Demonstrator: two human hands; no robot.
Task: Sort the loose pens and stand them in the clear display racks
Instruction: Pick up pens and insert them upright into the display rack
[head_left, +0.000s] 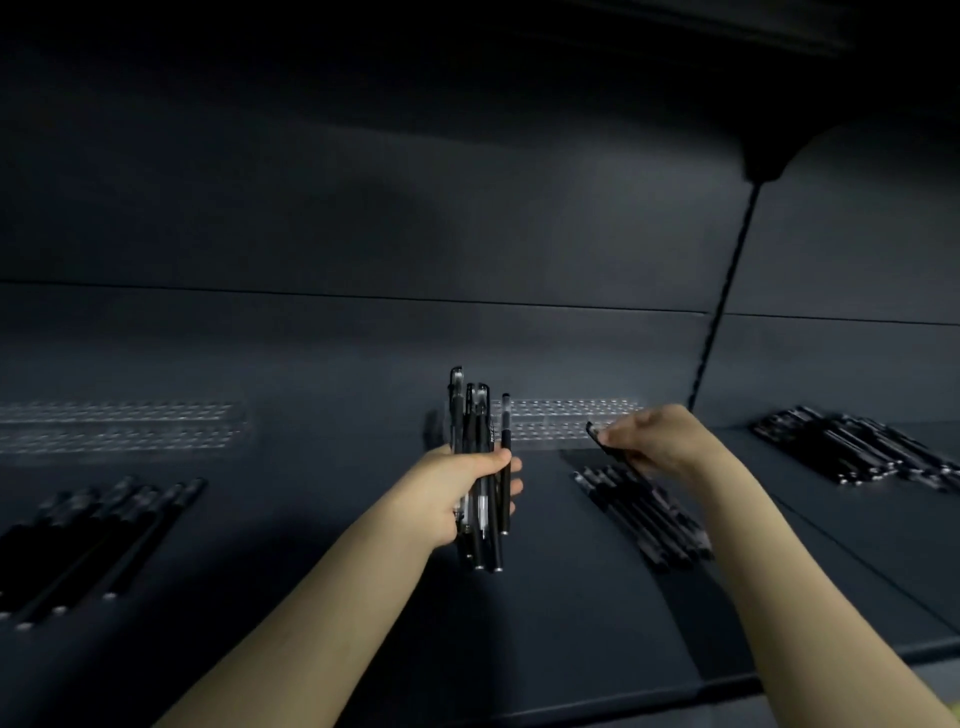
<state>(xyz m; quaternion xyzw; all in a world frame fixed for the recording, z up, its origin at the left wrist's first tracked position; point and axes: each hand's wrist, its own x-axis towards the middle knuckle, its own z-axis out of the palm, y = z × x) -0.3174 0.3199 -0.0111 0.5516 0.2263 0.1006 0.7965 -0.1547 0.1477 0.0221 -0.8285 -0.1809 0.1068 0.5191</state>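
Note:
My left hand grips a bundle of several black pens upright above the middle of the dark shelf. My right hand pinches a single black pen by its top end, tilted, just in front of a clear display rack at the back. Below that hand several loose black pens lie in a row on the shelf. A second clear rack stands at the back left, with nothing standing in it.
More black pens lie in a row at the front left, and a heap of pens sits at the far right. A dark back panel rises behind the racks. The shelf's front edge runs below my forearms.

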